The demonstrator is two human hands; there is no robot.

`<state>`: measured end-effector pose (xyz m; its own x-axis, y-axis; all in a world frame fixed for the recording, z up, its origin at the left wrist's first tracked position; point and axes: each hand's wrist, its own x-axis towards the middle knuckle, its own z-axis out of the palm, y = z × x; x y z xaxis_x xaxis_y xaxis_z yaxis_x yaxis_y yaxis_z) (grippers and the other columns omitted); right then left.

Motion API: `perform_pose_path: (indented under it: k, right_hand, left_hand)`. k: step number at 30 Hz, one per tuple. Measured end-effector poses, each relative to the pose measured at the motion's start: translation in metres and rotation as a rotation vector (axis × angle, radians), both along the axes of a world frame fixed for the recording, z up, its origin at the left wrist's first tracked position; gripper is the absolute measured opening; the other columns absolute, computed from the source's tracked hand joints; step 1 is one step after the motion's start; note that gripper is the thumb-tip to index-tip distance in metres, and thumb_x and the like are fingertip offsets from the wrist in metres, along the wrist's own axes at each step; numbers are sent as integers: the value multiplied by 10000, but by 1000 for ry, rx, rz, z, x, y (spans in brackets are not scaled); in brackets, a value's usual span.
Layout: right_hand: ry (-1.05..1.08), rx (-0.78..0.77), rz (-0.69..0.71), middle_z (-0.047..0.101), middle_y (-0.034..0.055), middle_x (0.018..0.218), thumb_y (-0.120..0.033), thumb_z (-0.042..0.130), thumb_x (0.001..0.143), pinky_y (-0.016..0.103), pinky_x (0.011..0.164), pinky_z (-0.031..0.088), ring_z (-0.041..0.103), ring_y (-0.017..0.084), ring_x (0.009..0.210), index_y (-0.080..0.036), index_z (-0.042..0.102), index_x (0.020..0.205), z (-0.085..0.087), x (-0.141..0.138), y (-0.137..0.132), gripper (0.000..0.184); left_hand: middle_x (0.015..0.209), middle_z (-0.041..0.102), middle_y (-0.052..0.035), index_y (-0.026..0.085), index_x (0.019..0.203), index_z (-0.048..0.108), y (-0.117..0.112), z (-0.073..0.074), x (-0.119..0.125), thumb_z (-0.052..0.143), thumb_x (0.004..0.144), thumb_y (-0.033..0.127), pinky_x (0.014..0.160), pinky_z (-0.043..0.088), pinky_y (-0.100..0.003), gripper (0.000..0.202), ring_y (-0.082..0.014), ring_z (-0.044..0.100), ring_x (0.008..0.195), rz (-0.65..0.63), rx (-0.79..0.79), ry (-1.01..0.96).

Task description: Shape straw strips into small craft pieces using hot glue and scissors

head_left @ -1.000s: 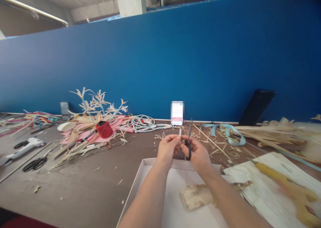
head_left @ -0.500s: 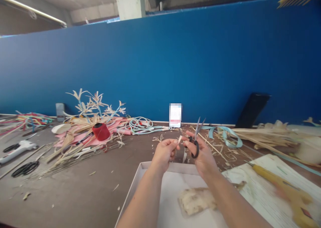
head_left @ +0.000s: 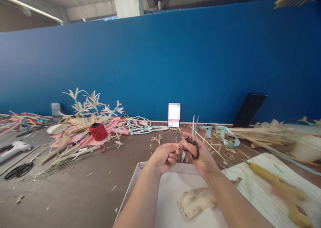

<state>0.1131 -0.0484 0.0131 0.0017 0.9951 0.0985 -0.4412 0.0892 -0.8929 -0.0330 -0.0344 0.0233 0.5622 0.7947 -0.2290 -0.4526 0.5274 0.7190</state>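
My left hand is closed in a pinch, its fingertips meeting those of my right hand. Only a sliver of the small pale strip between them shows; the fingers hide the rest. My right hand is closed around scissors with black handles, their slightly parted blades pointing up and away from me. Both hands hover above the far rim of a white shallow box. Inside that box lies a cream, brown-stained pad, partly behind my right forearm.
Behind the hands a phone leans on the blue partition. At left are straw-like flowers, a red thread spool and black-handled scissors. Light-blue ribbon and a yellow glue gun lie right.
My left fingertips have come against the right ones, covering the pale strip that stood out between the hands. The scissors have turned more upright. The whole view has shifted slightly.
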Motion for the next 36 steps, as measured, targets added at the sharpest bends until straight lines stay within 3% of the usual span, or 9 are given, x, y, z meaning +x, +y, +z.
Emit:
perform_pose_path:
  k: [5,8,13,15,18,23,36]
  right_hand:
    - [-38,11,-58,608,-10,777,-283,748,649,267,645,428,557,121,655,-225,605,1086,-2,1,3,463]
    - [-133,39,-124,618,1,788,-306,767,616,280,679,427,561,139,702,-217,606,1080,-5,3,5,499]
    - [-283,25,-188,627,12,782,-359,765,604,266,624,417,547,144,687,-207,606,1077,-5,1,5,521]
    - [-341,1,-173,626,9,753,-392,739,637,256,603,410,536,137,669,-205,611,1083,-2,0,3,501]
    - [-453,-32,-24,623,8,717,-433,706,669,255,594,407,524,133,650,-187,635,1077,3,-1,-2,481]
    - [-605,-36,163,625,10,675,-463,671,701,249,569,399,512,127,619,-172,642,1112,5,0,-7,504]
    - [-721,13,143,580,-1,566,-463,642,704,257,537,401,477,125,533,-133,654,1098,4,-3,-4,514]
  left_hand:
    - [709,581,-24,105,782,595,-3,-1,5,716,658,294,346,191,-105,256,8,355,426,128,146,153]
    - [605,537,11,112,756,613,-3,-2,9,742,612,361,368,243,-140,316,-22,385,433,246,274,332]
    - [490,466,46,123,695,621,1,-3,10,727,605,337,381,254,-173,256,-35,353,396,330,356,513]
    - [517,491,38,128,717,634,2,-3,9,709,622,330,392,274,-173,236,-38,369,411,398,371,517]
    - [584,538,20,132,767,655,4,-4,5,694,640,334,420,324,-171,242,-44,412,450,510,385,483]
    - [595,566,12,128,788,660,8,-6,1,686,643,321,408,319,-173,242,-37,398,420,585,394,407]
    - [593,552,17,121,772,660,7,-4,2,688,630,313,403,304,-174,240,-32,395,411,593,359,367]
